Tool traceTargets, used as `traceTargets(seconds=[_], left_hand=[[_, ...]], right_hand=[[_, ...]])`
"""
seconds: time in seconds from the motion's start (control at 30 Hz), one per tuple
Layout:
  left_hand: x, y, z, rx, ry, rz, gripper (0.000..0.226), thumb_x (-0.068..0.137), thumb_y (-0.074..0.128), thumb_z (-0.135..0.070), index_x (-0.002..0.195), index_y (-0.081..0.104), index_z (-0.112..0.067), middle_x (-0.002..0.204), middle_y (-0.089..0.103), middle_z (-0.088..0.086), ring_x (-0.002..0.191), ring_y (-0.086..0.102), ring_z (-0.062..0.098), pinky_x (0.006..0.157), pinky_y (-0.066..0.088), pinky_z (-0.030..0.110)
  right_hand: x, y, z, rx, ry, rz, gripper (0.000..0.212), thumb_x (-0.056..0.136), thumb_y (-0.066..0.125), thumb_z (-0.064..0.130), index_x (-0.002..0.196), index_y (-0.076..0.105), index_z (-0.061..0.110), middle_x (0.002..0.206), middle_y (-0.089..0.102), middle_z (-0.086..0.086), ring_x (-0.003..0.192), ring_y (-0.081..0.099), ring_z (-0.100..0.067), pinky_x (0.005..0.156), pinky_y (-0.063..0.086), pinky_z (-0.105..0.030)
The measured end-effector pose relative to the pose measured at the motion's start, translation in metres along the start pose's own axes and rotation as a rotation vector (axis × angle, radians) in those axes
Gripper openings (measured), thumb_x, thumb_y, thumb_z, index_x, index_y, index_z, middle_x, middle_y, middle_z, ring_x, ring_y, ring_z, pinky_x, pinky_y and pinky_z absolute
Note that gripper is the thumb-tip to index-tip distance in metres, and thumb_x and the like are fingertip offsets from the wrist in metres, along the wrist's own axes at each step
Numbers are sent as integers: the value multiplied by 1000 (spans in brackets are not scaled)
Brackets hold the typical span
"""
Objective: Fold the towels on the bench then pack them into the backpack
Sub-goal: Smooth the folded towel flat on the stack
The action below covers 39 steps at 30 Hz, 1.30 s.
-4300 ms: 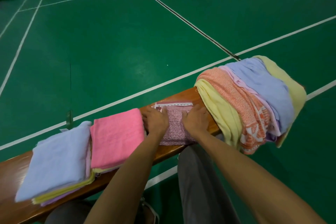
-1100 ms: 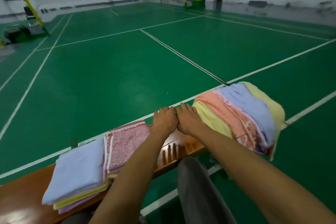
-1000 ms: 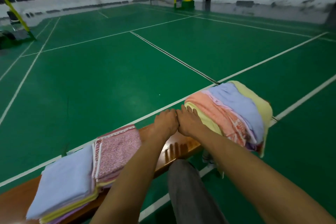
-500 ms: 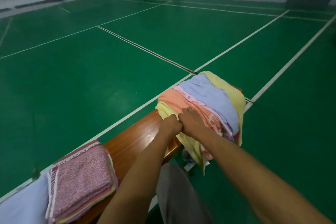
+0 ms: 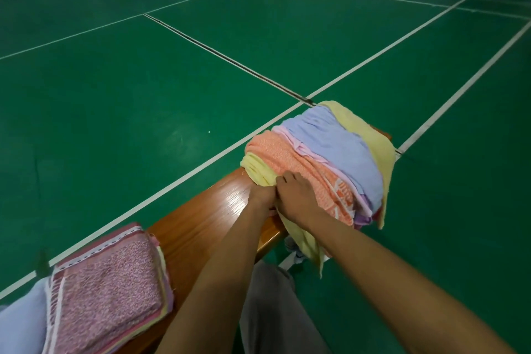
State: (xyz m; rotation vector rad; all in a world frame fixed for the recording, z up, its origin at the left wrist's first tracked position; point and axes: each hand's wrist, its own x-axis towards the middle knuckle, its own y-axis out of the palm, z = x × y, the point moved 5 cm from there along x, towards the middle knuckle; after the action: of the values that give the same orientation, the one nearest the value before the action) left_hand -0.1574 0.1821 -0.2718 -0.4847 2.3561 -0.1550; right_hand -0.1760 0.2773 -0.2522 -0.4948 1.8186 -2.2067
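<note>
Two hands meet at the near-left edge of the heap of unfolded towels (image 5: pixel 321 164), which lies draped across the right end of the worktop (image 5: pixel 201 224). The yellow towel (image 5: pixel 255 169) is the leftmost layer of that heap, and it runs crosswise over the worktop, its long axis going from the far edge towards the person, with its loose end hanging down off the near edge. The left hand (image 5: pixel 260 195) sits at the heap's left foot, its fingers buried in the yellow cloth; it seems to be pinching it, though the fingers are hidden. The right hand (image 5: pixel 296 195) lies on the heap just beside the left, fingers curled onto the yellow towel where the orange towel (image 5: pixel 301 164) overlaps it. Both hands are equally near, touching each other. Left of the heap the worktop is bare wood, then comes the folded stack (image 5: pixel 109 296). My judgement: the yellow towel should be drawn leftwards out from under the orange one. No backpack is in view.
</note>
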Motion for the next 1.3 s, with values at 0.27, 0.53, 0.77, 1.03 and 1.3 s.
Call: traceTargets(seconds=[0.27, 0.53, 0.77, 1.03, 1.3], left_hand=[[-12, -17, -18, -302, 73, -31, 27, 97, 40, -6, 120, 53, -14, 104, 63, 9, 91, 62, 24, 80, 57, 37], [-30, -74, -35, -578, 82, 105, 59, 90, 57, -49, 128, 55, -3, 123, 66, 22, 103, 64, 36, 98, 52, 54], [-76, -138, -58, -511, 331, 146, 45, 76, 73, -16, 112, 61, 8, 110, 68, 29, 91, 69, 36, 73, 59, 41], [-137, -231, -89, -1017, 465, 166, 28, 99, 49, -34, 84, 66, -19, 82, 68, 6, 77, 63, 26, 72, 50, 36], [-165, -214, -90, -530, 356, 314, 51, 102, 50, -46, 128, 64, -5, 120, 70, 16, 106, 66, 32, 97, 51, 47]], right_hand=[[-1, -11, 0, 64, 62, 11, 38, 99, 58, 33, 134, 52, 21, 134, 57, -4, 118, 53, -22, 102, 47, -37], [1, -43, 22, 604, 276, 52, 43, 103, 44, 51, 141, 53, 34, 143, 53, 5, 132, 51, -22, 109, 39, -29], [-2, -72, 110, 1515, 452, 368, 52, 96, 56, 44, 132, 60, 7, 107, 70, -12, 94, 69, -30, 86, 57, -44], [36, -201, 161, 1453, 298, -36, 45, 89, 65, 56, 96, 66, 12, 100, 71, -4, 91, 69, -25, 83, 56, -36], [45, -219, 187, 1060, 184, -15, 56, 96, 55, 53, 119, 65, 3, 113, 68, -14, 101, 65, -29, 78, 47, -32]])
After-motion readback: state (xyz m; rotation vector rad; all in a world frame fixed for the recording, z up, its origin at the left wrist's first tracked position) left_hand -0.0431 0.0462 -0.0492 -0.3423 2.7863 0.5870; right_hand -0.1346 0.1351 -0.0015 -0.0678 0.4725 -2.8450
